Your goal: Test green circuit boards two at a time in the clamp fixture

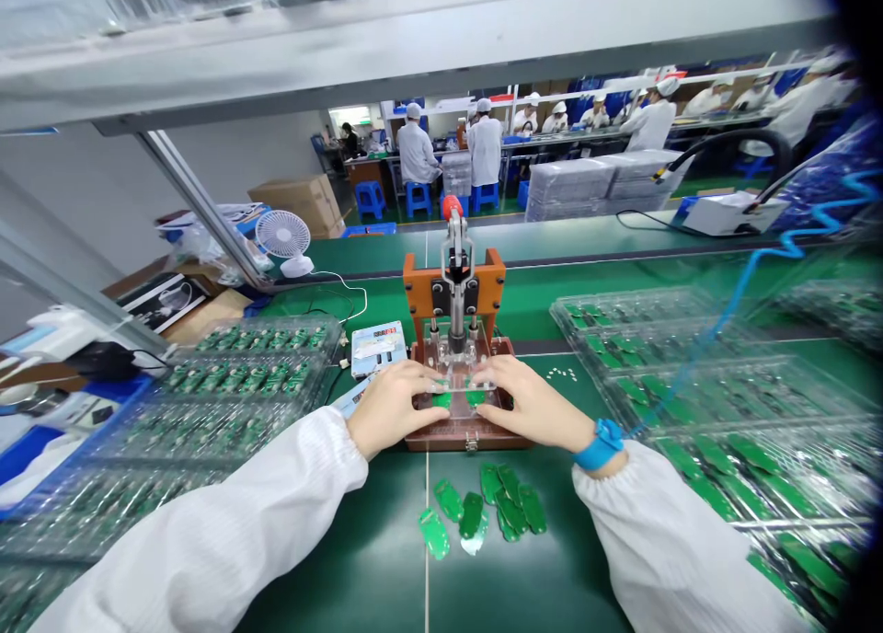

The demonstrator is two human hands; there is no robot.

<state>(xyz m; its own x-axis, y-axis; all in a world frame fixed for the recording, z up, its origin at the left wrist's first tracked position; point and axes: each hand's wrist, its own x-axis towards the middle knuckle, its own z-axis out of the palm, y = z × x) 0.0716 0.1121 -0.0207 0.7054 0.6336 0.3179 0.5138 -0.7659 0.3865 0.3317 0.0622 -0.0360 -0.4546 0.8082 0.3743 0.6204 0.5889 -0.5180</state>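
Note:
In front of me stands a toggle-clamp test fixture (455, 293) with orange uprights, a red-knobbed lever and a brown base. Two small green circuit boards lie side by side on its clear bed. My left hand (400, 401) has thumb and fingers around the left circuit board (441, 400). On the other side my right hand (528, 401), with a blue wrist strap (599, 444), grips the right circuit board (475, 397) the same way. Nearer to me, several loose green boards (510, 500) are scattered on the green mat.
Clear trays of populated boards (241, 366) line the left; trays of flat green boards (710, 403) line the right. A meter box (378, 346) sits left of the fixture, near a white fan (282, 235). Tiny pale pieces (562, 374) lie right. A blue coiled cord (786, 242) hangs there.

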